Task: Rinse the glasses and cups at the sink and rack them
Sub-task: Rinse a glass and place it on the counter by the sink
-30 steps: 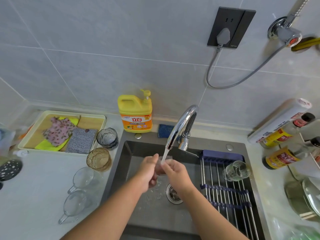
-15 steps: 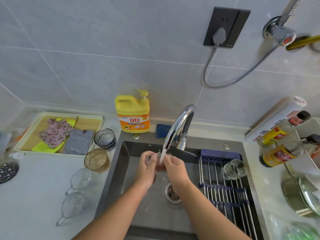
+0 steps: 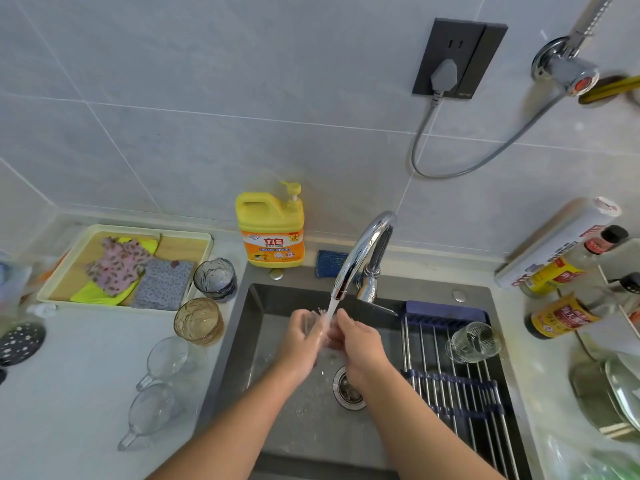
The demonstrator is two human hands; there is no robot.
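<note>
Where our forearms entered at the near edge, two clear cups (image 3: 152, 414) sat on the counter left of the sink (image 3: 263, 299). Farther in, our left hand (image 3: 304, 344) and right hand (image 3: 360, 351) met under the running water, fingers curled round what appeared to be a small clear glass (image 3: 313, 320), blurred by the flow. A ribbed glass (image 3: 472, 341) rested on the rack (image 3: 446, 382). Beyond stood an amber glass (image 3: 198, 320), a grey glass (image 3: 214, 278), the faucet (image 3: 363, 251) and a detergent bottle (image 3: 270, 233).
</note>
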